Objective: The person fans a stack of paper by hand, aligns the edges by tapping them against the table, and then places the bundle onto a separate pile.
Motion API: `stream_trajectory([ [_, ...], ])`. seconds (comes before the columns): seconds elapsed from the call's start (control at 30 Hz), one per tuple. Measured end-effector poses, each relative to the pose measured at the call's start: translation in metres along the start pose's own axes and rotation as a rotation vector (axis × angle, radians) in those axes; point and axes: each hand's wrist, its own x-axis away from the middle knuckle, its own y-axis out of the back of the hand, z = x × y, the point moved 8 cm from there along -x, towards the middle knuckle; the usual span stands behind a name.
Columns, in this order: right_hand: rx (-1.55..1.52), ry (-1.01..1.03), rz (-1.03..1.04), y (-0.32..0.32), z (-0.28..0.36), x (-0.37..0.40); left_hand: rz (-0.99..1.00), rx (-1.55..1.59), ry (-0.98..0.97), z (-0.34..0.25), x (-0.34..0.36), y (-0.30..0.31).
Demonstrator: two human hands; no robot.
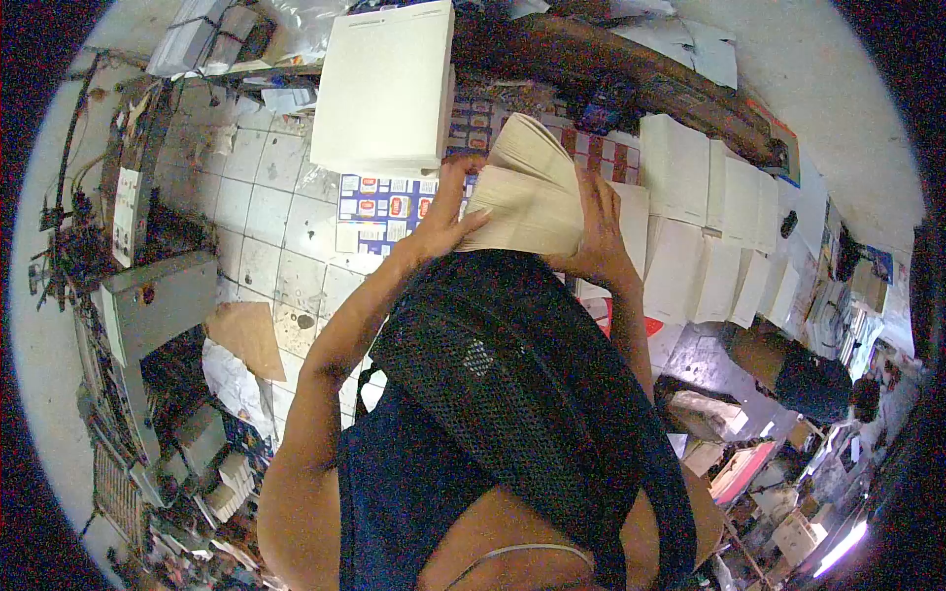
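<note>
Between my two hands is a thick stack of paper sheets (527, 212), cream-coloured, with its upper part bent and fanned apart. My left hand (451, 209) grips its left edge, thumb over the front and fingers curled behind. On the right edge, my right hand (603, 236) is closed round the sheets, fingers along the side. Just beyond my left hand stands a tall pile of white paper (382, 94). Under it lies a blue printed sheet (379, 209) with red and white labels. Near my right hand are several paper stacks (680, 182) leaning in rows.
A white tiled surface (261, 197) with dark stains spreads to the left. A brown sheet of cardboard (246, 340) lies at its edge, near a grey metal box (163, 300). Another person (803, 379) in dark clothing is at the right. A black mesh item (512, 364) hides part of the view below my hands.
</note>
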Motion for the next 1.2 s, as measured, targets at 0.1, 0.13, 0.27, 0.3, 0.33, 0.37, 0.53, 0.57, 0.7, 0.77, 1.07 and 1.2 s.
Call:
stream_trajectory([
  [0.1,-0.001,-0.002,0.010,-0.002,-0.002,0.000,0.040,-0.013,0.039,-0.001,0.001,0.004],
  [0.13,-0.028,0.027,-0.002,-0.004,-0.001,0.000,0.071,-0.018,0.065,-0.006,0.004,0.005],
  [0.27,-0.065,-0.027,0.053,-0.009,-0.008,-0.002,0.257,-0.043,0.091,-0.031,-0.001,0.001],
  [0.3,-0.053,0.041,-0.016,-0.011,-0.012,0.000,0.287,-0.034,-0.015,-0.033,-0.002,0.001],
  [0.33,-0.160,0.064,-0.033,-0.001,-0.004,-0.002,0.344,-0.120,0.050,-0.026,-0.002,-0.001],
  [0.37,-0.005,0.092,0.000,-0.015,-0.017,0.005,0.320,-0.162,-0.035,-0.042,-0.008,0.000],
  [0.53,0.035,0.010,0.062,-0.005,-0.013,-0.001,0.359,-0.404,-0.148,-0.040,-0.022,-0.003],
  [0.57,0.047,-0.008,0.097,-0.004,-0.012,-0.005,0.343,-0.476,-0.192,-0.043,-0.023,-0.003],
  [0.7,0.012,0.017,0.125,0.003,-0.005,0.008,0.363,-0.582,-0.153,-0.067,-0.019,-0.014],
  [0.77,0.027,0.033,0.005,0.011,-0.001,0.003,0.389,-0.633,-0.184,-0.060,-0.020,-0.017],
  [1.07,0.130,0.063,-0.073,-0.019,-0.027,-0.062,0.509,-1.052,-0.238,-0.050,-0.020,-0.032],
  [1.2,0.091,0.029,0.151,-0.009,-0.021,-0.076,0.571,-1.154,-0.115,-0.063,-0.024,-0.044],
])
